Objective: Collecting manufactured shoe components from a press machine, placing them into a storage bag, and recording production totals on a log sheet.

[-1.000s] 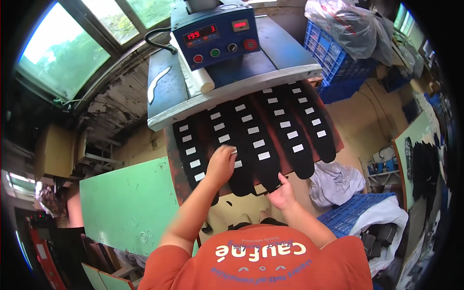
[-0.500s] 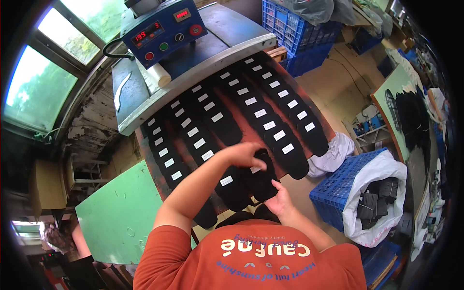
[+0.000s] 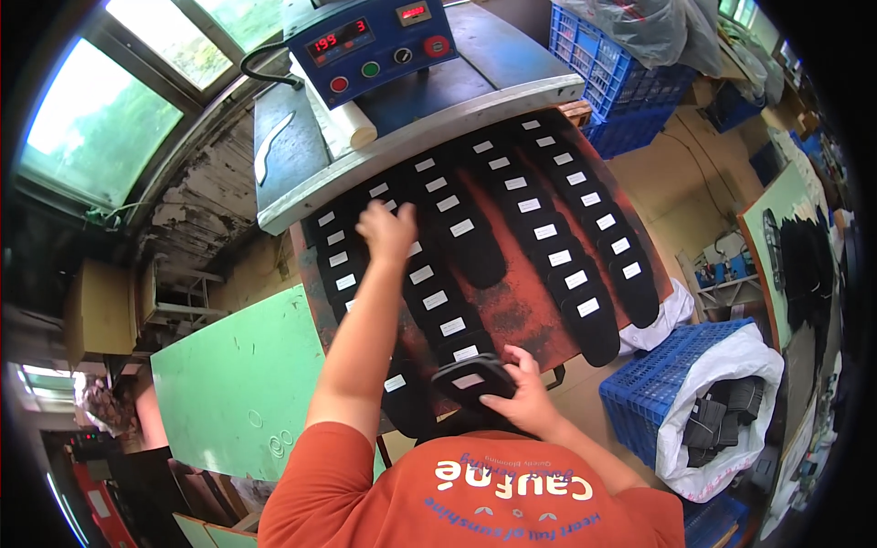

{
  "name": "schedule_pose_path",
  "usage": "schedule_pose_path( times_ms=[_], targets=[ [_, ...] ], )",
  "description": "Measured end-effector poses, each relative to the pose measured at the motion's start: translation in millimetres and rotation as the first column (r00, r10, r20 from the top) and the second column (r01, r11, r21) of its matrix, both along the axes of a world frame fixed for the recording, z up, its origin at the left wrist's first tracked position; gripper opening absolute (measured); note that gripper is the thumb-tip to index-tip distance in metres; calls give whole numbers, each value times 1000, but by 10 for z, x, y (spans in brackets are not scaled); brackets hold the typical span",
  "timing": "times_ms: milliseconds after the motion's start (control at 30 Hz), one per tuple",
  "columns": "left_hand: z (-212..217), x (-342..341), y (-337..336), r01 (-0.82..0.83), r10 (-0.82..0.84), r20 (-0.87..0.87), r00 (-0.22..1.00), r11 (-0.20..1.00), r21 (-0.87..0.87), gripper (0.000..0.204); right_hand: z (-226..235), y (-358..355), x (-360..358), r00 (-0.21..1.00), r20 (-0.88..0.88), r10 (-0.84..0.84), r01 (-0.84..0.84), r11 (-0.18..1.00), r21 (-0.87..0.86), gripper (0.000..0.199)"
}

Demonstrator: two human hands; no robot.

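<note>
Stack of black fabric pieces (image 3: 474, 382), grasped by the adjacent right hand (image 3: 524, 395) at the red board's (image 3: 523, 320) near edge, ends a far-to-near row of labelled pieces (image 3: 435, 300); left hand (image 3: 388, 232) farther up, grip indeterminable.

Daylight fills the windows (image 3: 102, 105) above a wall (image 3: 203, 178) (its surface flaking) and a green table (image 3: 228, 379).

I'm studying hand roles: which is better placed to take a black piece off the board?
Probably the left hand: it reaches over black pieces, while the right hand is busy holding some.
</note>
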State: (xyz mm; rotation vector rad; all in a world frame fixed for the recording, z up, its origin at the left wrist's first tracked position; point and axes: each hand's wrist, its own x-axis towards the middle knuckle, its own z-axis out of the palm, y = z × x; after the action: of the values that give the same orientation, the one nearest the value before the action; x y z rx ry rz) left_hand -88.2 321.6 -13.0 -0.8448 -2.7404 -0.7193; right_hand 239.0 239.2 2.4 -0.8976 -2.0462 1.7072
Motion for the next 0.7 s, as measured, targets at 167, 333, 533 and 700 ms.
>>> schedule_pose_path(
  times_ms=[167, 333, 533, 700],
  targets=[
    [-41, -571, 22, -148, 192, 244, 951, 971, -188, 61, -171, 60, -499, 998, 16, -57, 58, 996, -67, 54],
    [328, -171, -510, -133, -320, 924, 210, 927, 352, 23, -318, 491, -908, 997, -64, -45, 62, 954, 293, 62],
    [128, -314, -1018, -53, -416, 893, 169, 901, 430, 31, -218, 812, -1221, 893, -440, 96, -302, 852, -428, 79],
    [-177, -1217, -963, -238, 259, 122, 958, 958, -161, 37, -110, 736, -1193, 863, -476, -166, -272, 641, -718, 97]
  ],
)
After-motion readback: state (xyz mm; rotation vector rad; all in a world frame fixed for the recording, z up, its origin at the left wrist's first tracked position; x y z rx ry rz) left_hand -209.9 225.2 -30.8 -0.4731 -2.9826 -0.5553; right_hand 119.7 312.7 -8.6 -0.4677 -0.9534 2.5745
